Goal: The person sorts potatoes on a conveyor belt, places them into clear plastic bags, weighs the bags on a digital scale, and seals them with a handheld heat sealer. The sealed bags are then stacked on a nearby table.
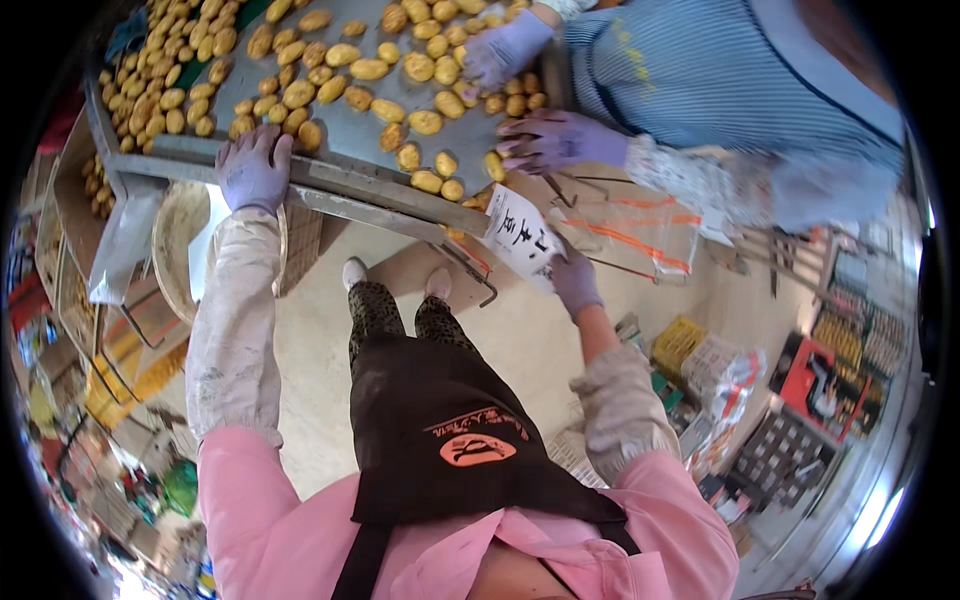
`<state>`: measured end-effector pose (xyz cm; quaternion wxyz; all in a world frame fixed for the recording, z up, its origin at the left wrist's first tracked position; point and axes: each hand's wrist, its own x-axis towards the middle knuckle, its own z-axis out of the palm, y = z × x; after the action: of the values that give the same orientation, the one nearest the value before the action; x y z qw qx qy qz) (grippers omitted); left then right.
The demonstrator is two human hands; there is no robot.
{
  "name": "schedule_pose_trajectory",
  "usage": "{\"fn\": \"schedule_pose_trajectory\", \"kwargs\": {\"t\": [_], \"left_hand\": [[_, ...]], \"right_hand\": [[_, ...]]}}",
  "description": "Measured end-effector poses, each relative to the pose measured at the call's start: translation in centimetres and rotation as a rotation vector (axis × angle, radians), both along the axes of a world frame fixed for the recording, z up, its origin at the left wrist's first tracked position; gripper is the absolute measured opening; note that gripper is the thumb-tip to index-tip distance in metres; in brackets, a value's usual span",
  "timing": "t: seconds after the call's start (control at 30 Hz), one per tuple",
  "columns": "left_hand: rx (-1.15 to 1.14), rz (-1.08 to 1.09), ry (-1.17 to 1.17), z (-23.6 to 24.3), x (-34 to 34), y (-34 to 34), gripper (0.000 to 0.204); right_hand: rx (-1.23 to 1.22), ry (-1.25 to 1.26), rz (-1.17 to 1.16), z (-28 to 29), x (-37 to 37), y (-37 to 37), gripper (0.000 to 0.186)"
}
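Many small yellow potatoes [368, 68] lie on a sloped metal sorting table [350, 140] across the top of the view. My left hand [252, 172], in a pale purple glove, grips the metal rail [345, 208] along the table's near edge, its fingers curled over the top. My right hand [574, 278], gloved too, holds a white printed paper sign [515, 235] at the right end of that rail, with the sign's upper part against the rail. The fingers behind the paper are partly hidden.
A co-worker's gloved hands [502, 55] reach among the potatoes at top right. A plastic bag with orange stripes [650, 240] hangs below them on a metal frame. A round bin [170, 245] stands under the left side. A yellow crate [678, 342] and stacked goods are on the right.
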<state>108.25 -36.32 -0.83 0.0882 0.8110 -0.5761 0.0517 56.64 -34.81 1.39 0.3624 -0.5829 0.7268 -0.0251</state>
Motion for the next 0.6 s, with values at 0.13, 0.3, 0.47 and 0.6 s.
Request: {"fn": "schedule_pose_trajectory", "kwargs": {"t": [0.13, 0.3, 0.47, 0.6], "left_hand": [[-0.1, -0.055, 0.01, 0.0, 0.4, 0.2, 0.034], [-0.09, -0.033, 0.057, 0.0, 0.1, 0.5, 0.033], [-0.31, -0.058, 0.172, -0.1, 0.0, 0.6, 0.028], [-0.37, -0.068, 0.231, -0.3, 0.2, 1.1, 0.036]], "right_hand": [[0.069, 0.379, 0.632, -13.0, 5.3, -4.7, 0.041], [0.212, 0.47, 1.019, -22.7, 8.4, -4.8, 0.04], [0.13, 0.527, 1.14, -24.8, 6.7, -6.8, 0.039], [0.018, 0.562, 1.088, -20.1, 4.2, -14.7, 0.039]]}}
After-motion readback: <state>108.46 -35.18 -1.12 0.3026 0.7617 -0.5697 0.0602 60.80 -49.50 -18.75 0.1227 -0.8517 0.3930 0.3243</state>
